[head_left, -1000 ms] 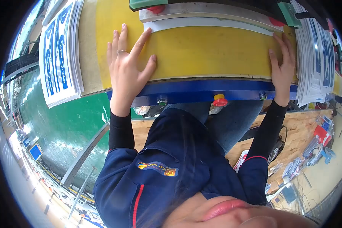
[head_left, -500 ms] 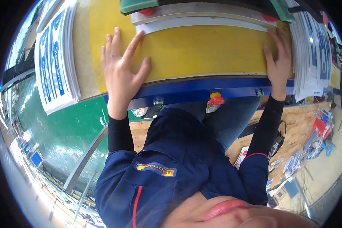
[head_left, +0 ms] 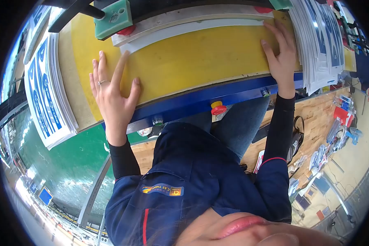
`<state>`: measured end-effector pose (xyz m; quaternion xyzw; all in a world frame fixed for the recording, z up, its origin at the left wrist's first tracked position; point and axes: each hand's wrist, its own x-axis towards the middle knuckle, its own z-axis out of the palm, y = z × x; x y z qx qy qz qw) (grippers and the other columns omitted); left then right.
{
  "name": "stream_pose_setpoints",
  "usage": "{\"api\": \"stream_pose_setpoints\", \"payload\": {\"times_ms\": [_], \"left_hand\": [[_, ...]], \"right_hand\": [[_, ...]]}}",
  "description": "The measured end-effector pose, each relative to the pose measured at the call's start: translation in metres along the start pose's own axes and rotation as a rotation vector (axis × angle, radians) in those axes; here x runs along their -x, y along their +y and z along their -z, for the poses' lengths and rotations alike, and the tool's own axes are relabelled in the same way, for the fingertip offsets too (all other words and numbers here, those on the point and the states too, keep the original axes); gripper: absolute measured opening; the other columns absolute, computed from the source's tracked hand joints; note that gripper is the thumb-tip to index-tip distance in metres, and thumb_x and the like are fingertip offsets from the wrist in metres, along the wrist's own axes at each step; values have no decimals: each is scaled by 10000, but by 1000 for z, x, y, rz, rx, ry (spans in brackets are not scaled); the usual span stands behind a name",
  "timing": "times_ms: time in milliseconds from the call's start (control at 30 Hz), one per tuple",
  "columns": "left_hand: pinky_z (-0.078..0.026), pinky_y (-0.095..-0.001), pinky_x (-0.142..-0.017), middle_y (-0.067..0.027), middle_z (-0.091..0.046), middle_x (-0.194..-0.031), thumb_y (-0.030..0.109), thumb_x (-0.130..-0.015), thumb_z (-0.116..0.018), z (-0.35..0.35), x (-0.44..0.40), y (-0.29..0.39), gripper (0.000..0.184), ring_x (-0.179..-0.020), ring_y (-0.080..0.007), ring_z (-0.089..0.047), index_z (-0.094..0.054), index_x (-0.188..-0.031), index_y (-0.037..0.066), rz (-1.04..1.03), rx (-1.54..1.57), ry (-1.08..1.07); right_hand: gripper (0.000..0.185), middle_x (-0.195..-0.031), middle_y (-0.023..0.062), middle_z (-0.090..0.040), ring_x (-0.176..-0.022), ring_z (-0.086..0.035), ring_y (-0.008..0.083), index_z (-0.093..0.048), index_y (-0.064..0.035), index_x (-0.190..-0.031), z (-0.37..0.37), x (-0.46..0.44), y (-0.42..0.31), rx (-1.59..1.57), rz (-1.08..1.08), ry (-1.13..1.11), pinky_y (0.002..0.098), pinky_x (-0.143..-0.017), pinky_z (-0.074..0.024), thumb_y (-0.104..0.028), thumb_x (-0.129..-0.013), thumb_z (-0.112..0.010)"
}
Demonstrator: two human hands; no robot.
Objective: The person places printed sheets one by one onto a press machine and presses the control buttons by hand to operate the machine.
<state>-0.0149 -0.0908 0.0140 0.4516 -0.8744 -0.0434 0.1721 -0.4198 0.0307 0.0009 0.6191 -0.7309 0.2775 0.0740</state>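
Note:
A narrow white strip (head_left: 192,28) lies at the back of the yellow work surface (head_left: 192,57), along the front of a pale metal bar (head_left: 184,19). My left hand (head_left: 112,96), with a ring on one finger, rests open on the yellow surface, its index fingertip at the strip's left end. Over on the right, my right hand (head_left: 282,63) is open too, fingers reaching forward, the index fingertip at the strip's right end. Neither hand grips anything. How far the strip runs beneath the bar is hidden.
Stacks of blue-and-white printed sheets lie left (head_left: 45,96) and right (head_left: 320,45). Green blocks (head_left: 114,18) with red parts flank the bar. A red button (head_left: 218,109) and a green button (head_left: 158,121) sit on the blue front edge (head_left: 192,100).
The whole view has tilted and shifted, so the bench appears lower on the left. Both hands keep their places at the strip's ends, with no clear movement along it.

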Motion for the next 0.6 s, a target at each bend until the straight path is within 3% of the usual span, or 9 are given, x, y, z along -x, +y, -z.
{"api": "stream_pose_setpoints", "payload": {"times_ms": [167,267,433,600], "left_hand": [[-187,-553,-1219,-177,-364,-1595,347,-875,-628,-3,2,-4,567,-1494,-378,-301,-567,-1437,312,-3,-12,1],[-205,-519,-1203,-201,-385,-1570,332,-837,-692,-2,1,-3,552,-1467,-404,-333,-629,-1378,243,-16,-3,8],[-218,-527,-1195,-200,-398,-1560,332,-843,-691,-2,2,-2,552,-1461,-408,-342,-621,-1387,273,-19,16,21],[-219,-533,-1193,-199,-399,-1560,336,-845,-689,-3,2,-3,558,-1458,-412,-347,-613,-1396,287,-30,11,32]], "right_hand": [[411,-1437,155,-555,-1337,-500,372,-663,-214,-1283,0,0,0,8,6,3,491,-1109,-376,-293,-880,-682],[405,-1432,155,-560,-1331,-507,375,-665,-216,-1283,0,0,1,1,20,6,483,-1104,-385,-300,-886,-676],[403,-1423,161,-566,-1316,-521,371,-668,-237,-1288,-2,0,6,0,50,18,474,-1090,-405,-313,-893,-674],[424,-1465,167,-533,-1367,-487,359,-641,-195,-1339,-1,2,5,-34,36,-13,444,-1144,-362,-242,-918,-655]]}}
